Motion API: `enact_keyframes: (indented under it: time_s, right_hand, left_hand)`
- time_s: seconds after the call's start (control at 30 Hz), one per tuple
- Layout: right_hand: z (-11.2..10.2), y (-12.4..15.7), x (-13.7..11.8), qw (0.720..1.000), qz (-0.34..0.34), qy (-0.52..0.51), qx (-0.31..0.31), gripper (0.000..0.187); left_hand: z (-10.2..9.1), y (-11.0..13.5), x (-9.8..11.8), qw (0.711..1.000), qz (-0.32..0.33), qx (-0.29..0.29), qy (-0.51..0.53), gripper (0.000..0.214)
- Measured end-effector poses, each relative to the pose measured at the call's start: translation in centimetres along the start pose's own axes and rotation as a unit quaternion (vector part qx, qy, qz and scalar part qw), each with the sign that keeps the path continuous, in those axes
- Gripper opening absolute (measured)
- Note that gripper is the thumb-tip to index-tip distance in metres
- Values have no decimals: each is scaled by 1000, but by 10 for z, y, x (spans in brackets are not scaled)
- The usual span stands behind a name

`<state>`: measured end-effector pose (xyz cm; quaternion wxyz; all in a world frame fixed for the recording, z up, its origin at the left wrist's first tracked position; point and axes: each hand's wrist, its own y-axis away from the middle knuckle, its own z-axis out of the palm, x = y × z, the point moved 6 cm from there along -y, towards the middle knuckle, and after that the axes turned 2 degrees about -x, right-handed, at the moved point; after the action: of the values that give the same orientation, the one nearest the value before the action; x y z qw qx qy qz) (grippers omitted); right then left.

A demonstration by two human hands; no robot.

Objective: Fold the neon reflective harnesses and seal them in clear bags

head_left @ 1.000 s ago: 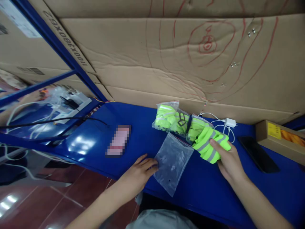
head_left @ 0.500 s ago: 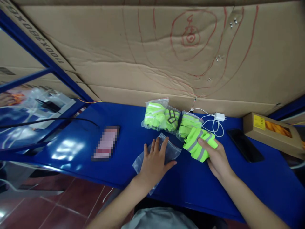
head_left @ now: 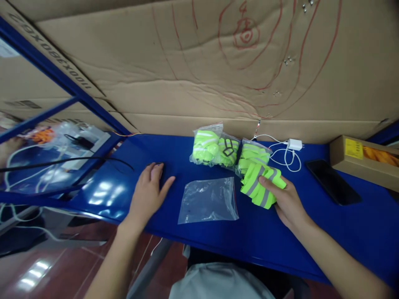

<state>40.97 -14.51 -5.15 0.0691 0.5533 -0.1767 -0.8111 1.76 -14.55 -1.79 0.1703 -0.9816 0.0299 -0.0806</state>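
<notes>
My right hand grips a folded bundle of neon yellow-green reflective strap with grey stripes, the thumb on top. The bundle is held just in front of the right-hand one of several clear bags of similar straps; a bagged strap stands at the left of that row, and a bagged strap with a dark buckle is beside it. My left hand lies palm down on the left of the table, thumb spread, over the phone, which it almost wholly hides. An unfilled clear zip bag lies flat between my hands.
The blue table backs onto a cardboard panel with red rings drawn on it. To the right are a white charger with its cable, a black phone and a cardboard box. A black cable crosses at left.
My left hand has left the zip bag and moved left onto the phone. The bag now lies flat and uncovered. My right hand still holds the strap bundle in about the same place.
</notes>
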Motion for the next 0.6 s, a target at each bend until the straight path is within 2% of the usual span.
enact_keyframes:
  time_s: [0.07,0.13,0.2,0.3,0.37,0.43,0.5,0.6]
  right_hand:
    - [0,-1,1,1000,2,3,1,60]
    - [0,-1,3,1000,9,4,2,61]
    - [0,0,3,1000,13,4,2,61]
    - [0,-1,3,1000,7,9,3,60]
    - [0,-1,2,1000,1,12,4,60]
    - [1,-1,2,1000,1,13,1,60]
    - [2,-1,4,1000,4,13,-4,60]
    - [5,0,6,1000,2,18,-16,59]
  left_hand:
    - [8,4,-37,998,-37,6,-45,70]
    - [17,10,-59,996,-57,-9,-68,69]
    - [22,13,-68,994,-73,-21,-75,65]
    - [14,12,-61,994,-89,-10,-68,60]
    - [2,9,-39,996,-73,13,-43,62]
    - [-9,10,-2,1000,-17,13,16,64]
    - [-8,14,49,990,67,-71,98,66]
    - [2,24,126,955,190,-174,148,99]
